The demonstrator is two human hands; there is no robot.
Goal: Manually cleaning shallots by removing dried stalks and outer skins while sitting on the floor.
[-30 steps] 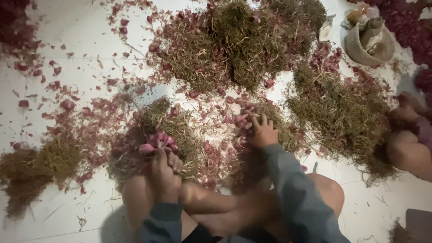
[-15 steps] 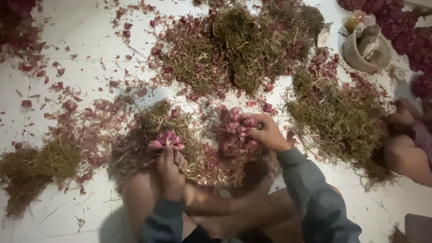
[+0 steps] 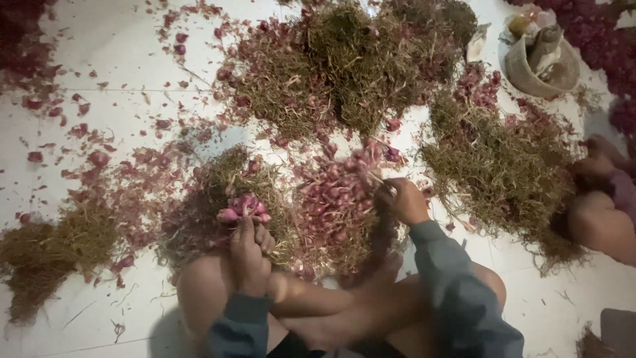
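I sit cross-legged on a white tiled floor. My left hand [image 3: 250, 250] grips a small bunch of pink shallots [image 3: 242, 207], bulbs pointing away from me. My right hand [image 3: 403, 200] is closed on the stems of a larger bunch of red shallots [image 3: 334, 195] that lies between my knees and the heaps. A thin pale thing shows at my right fingers; I cannot tell what it is. Both arms wear grey-blue sleeves.
Big heaps of dry stalks and roots [image 3: 344, 59] lie ahead and to the right [image 3: 503, 159], a smaller one at the left [image 3: 46, 245]. Red skins litter the floor. A round basket [image 3: 540, 69] stands at the far right. Another person's knee [image 3: 599, 219] is at the right edge.
My right hand reached into the pile, closed on a large bunch of shallots and drew it toward me. My left hand kept its small bunch nearly still.
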